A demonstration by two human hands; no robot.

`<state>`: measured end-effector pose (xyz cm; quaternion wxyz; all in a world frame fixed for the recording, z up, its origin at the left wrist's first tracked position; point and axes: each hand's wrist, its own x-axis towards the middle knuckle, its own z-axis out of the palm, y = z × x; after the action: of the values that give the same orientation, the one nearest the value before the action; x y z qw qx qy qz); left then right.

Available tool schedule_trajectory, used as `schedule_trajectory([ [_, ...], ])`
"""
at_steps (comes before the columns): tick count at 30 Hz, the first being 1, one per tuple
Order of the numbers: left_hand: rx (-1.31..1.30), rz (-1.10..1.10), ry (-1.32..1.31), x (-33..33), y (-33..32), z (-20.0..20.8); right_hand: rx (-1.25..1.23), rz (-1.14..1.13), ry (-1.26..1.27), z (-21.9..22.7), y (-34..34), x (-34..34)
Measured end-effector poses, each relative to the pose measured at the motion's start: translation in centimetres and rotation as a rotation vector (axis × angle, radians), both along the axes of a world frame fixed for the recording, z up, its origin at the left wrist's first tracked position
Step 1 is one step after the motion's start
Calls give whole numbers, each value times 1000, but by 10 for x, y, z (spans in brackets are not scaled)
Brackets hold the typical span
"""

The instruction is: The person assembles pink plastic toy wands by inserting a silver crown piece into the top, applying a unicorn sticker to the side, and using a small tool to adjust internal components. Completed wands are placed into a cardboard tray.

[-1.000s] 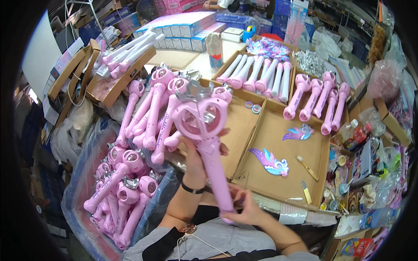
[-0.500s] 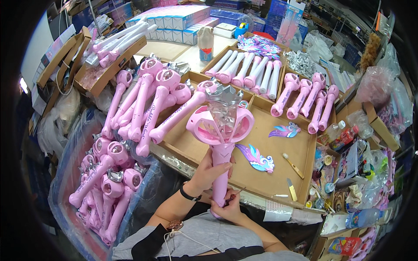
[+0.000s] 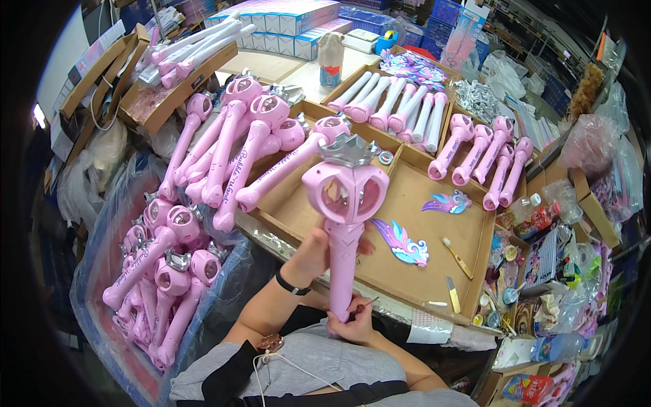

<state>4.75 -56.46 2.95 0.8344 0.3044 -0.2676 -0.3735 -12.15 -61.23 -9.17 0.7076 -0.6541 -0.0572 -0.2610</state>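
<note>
In front of me stands a pink toy wand, nearly upright, with a silver crown on top of its rounded head with clear windows. My left hand is closed round the upper handle, its fingertips showing beyond the far side. At the bottom end, my right hand grips the wand. A thin, dark tool sticks out from the right hand's fingers; its kind is unclear. Behind the wand, two purple-and-blue wing pieces lie in a shallow cardboard tray.
Finished-looking wands are heaped at the tray's left; more fill a plastic-lined bin. Several pink handles lie at the tray's back right. A small brush and a yellow-handled blade rest in the tray. Bottles crowd the right.
The wand's head has turned and its crown now tips toward me, with the windowed front facing up. My left hand's fingers have loosened slightly round the handle. The view has shifted a little.
</note>
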Motion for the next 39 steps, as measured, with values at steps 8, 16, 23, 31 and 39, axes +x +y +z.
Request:
schedule_trajectory([
  [8, 145, -78, 10, -12, 1, -20, -136, -124, 62, 7, 0, 0],
  [16, 21, 335, 1, 13, 2, 1, -617, -294, 190, 25, -6, 3],
  [23, 85, 467, 100, 26, 4, 12, -269, -72, 196, 74, -28, 14],
  [31, 198, 432, 87, 7, -16, 20, -106, -208, -38, 150, -64, 98],
  [39, 157, 293, 121, -1, -12, 25, -343, -242, -38, 167, -67, 95],
])
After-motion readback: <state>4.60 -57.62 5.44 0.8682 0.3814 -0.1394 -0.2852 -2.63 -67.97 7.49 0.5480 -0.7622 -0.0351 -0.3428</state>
